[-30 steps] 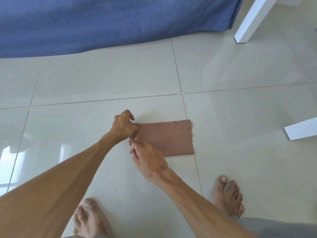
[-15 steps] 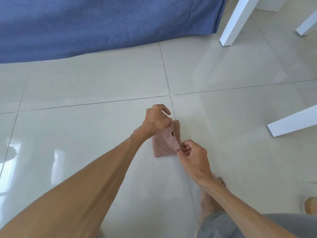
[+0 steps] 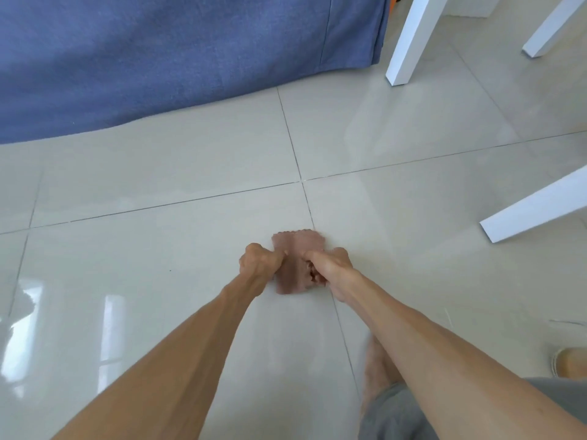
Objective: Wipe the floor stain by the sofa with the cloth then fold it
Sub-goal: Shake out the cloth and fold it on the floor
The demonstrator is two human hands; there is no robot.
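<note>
Head view. The floor (image 3: pixel 158 173) is glossy pale tile with thin grout lines; a blue sofa (image 3: pixel 158 52) skirt runs along the top, and white furniture legs (image 3: pixel 409 39) stand to the right of it. No stain is visible on the tiles, so the wiping step appears complete and the folding step is in hand.

The cloth (image 3: pixel 300 246), a small brown piece with a scalloped far edge, lies flat on the floor beside a grout crossing, well apart from the sofa. The left hand (image 3: pixel 259 265) is closed on the cloth's left edge, pinning it. The right hand (image 3: pixel 330 269) is closed on the layered near-right edges, the fingers (image 3: pixel 313 276) curled into the fabric. Holding both sides low against the floor keeps the layers aligned while the fold is pressed.

Compared with half a second ago, the cloth sits squarer and flatter, the hands have dropped closer together onto it, and a slipper-like object (image 3: pixel 568 366) shows more at the right edge.
</note>
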